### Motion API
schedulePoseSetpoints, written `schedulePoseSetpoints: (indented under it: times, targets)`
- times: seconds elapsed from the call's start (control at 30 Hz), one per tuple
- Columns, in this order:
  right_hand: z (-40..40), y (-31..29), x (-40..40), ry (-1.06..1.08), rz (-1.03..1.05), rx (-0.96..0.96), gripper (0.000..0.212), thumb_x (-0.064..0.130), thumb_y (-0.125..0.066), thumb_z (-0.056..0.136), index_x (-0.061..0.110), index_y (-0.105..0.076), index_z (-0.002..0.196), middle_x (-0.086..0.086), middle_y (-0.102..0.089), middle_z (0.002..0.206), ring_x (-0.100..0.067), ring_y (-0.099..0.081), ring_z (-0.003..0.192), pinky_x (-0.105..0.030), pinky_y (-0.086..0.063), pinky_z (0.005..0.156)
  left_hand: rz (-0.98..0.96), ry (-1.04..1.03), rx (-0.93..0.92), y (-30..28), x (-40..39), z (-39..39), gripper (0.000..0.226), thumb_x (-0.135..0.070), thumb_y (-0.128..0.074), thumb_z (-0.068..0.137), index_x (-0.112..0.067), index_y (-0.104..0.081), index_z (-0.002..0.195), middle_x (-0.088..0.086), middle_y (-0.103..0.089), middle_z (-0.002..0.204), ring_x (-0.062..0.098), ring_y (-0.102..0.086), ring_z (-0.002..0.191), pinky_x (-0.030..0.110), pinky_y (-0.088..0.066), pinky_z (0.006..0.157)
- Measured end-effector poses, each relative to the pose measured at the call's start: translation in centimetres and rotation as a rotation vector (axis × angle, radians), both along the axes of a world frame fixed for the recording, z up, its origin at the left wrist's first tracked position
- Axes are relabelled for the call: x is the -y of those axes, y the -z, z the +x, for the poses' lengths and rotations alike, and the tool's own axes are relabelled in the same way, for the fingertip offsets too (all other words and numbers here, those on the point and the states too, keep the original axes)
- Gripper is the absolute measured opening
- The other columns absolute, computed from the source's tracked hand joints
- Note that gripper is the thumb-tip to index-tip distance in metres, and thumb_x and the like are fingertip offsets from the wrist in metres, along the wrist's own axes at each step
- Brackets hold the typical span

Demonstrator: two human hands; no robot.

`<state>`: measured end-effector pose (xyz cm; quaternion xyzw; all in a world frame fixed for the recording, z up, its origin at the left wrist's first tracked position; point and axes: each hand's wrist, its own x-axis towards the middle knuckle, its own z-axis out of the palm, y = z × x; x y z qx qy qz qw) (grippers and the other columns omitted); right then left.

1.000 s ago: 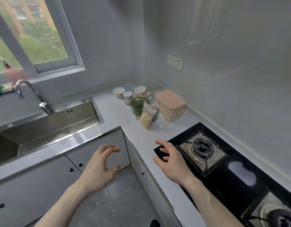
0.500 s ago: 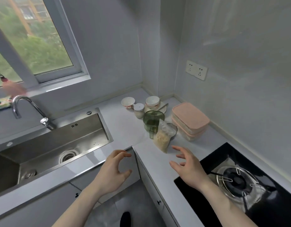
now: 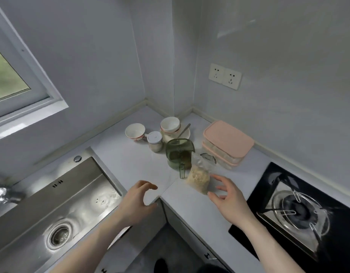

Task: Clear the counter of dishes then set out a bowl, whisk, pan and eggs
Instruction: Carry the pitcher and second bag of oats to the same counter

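Dishes crowd the counter's corner: a white cup with red trim (image 3: 135, 132), a white bowl (image 3: 170, 124) on a plate (image 3: 185, 133) with a spoon (image 3: 184, 129), a small lidded jar (image 3: 155, 141) and a green measuring jug (image 3: 179, 154). A clear bag of grain (image 3: 198, 178) stands in front of the jug. My right hand (image 3: 228, 196) hovers just right of the bag, fingers spread, holding nothing. My left hand (image 3: 135, 200) hangs over the counter's inner corner, fingers loosely curled and empty.
Two stacked pink-lidded containers (image 3: 228, 143) sit by the right wall. A black gas hob (image 3: 300, 211) lies at the right, a steel sink (image 3: 58, 211) at the left. A wall socket (image 3: 225, 76) is above the containers.
The view has swung right and closer to the corner. Both hands have reached forward; my right hand has come up beside the grain bag.
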<state>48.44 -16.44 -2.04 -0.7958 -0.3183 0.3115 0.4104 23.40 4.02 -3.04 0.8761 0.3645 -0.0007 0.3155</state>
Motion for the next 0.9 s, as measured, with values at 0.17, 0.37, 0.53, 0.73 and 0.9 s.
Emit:
schedulePoseSetpoints:
  times: [0.17, 0.37, 0.53, 0.73, 0.9]
  targets:
    - [1.2, 0.4, 0.2, 0.062, -0.050, 0.034, 0.052, 0.028, -0.070, 0.094, 0.039, -0.050, 0.140, 0.018, -0.050, 0.138, 0.004, -0.052, 0.120, -0.027, -0.048, 0.100, -0.024, 0.001, 0.009, 0.2, -2.4, 2.2, 0.047, -0.039, -0.067, 0.086, -0.038, -0.055, 0.131, -0.016, -0.045, 0.137, 0.010, -0.048, 0.127, 0.026, -0.043, 0.100]
    - [4.5, 1.0, -1.5, 0.099, -0.086, 0.069, 0.059, 0.034, -0.070, 0.092, 0.034, -0.045, 0.146, 0.012, -0.049, 0.143, -0.009, -0.051, 0.128, -0.038, -0.049, 0.106, -0.121, 0.014, -0.032, 1.1, -2.6, 5.1, 0.048, -0.042, -0.065, 0.082, -0.041, -0.054, 0.129, -0.017, -0.044, 0.135, 0.008, -0.053, 0.117, 0.031, -0.051, 0.092]
    - [6.1, 2.3, -5.0, 0.063, -0.145, 0.099, 0.069, 0.041, -0.069, 0.092, 0.028, -0.039, 0.153, 0.009, -0.041, 0.155, -0.015, -0.045, 0.139, -0.038, -0.044, 0.111, -0.144, 0.019, -0.049, 2.2, -3.3, 7.4, 0.053, -0.042, -0.066, 0.082, -0.039, -0.053, 0.133, -0.015, -0.045, 0.135, 0.009, -0.054, 0.118, 0.030, -0.050, 0.093]
    - [6.1, 3.9, -8.0, 0.080, -0.248, 0.140, 0.067, 0.032, -0.066, 0.092, 0.028, -0.040, 0.153, 0.005, -0.041, 0.157, -0.017, -0.044, 0.137, -0.031, -0.039, 0.110, -0.285, 0.053, -0.102, 4.0, -5.6, 11.0, 0.058, -0.034, -0.072, 0.085, -0.030, -0.051, 0.139, -0.008, -0.051, 0.134, 0.012, -0.057, 0.113, 0.024, -0.048, 0.089]
    - [6.1, 4.9, -9.5, 0.191, -0.337, 0.162, 0.054, 0.030, -0.066, 0.091, 0.026, -0.052, 0.144, 0.005, -0.054, 0.142, -0.020, -0.049, 0.132, -0.032, -0.043, 0.107, -0.426, 0.085, -0.207, 6.3, -8.0, 14.4, 0.064, -0.034, -0.073, 0.085, -0.024, -0.049, 0.143, -0.004, -0.054, 0.136, 0.016, -0.062, 0.109, 0.030, -0.053, 0.090]
